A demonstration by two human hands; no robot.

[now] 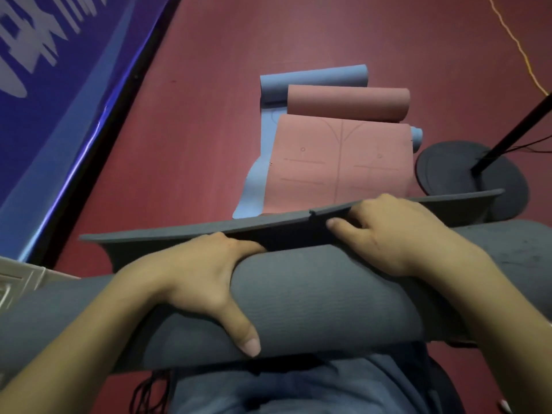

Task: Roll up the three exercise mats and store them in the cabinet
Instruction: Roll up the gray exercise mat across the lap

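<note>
A thick grey mat (313,294) lies rolled across my lap, with its loose flap sticking out flat on the far side. My left hand (206,279) grips the roll, fingers tucked over its top and thumb on the near side. My right hand (385,234) holds the roll at the seam where the flap leaves it. Beyond, on the floor, a pink mat (340,162) lies half unrolled with its far end curled into a roll. It rests on a blue mat (310,77), also rolled at the far end.
The floor (209,115) is dark red. A blue banner wall (44,100) runs along the left. A black round stand base (448,171) with a slanted pole sits right of the mats, a yellow cable (519,52) behind it. A pale panelled object (18,282) shows at lower left.
</note>
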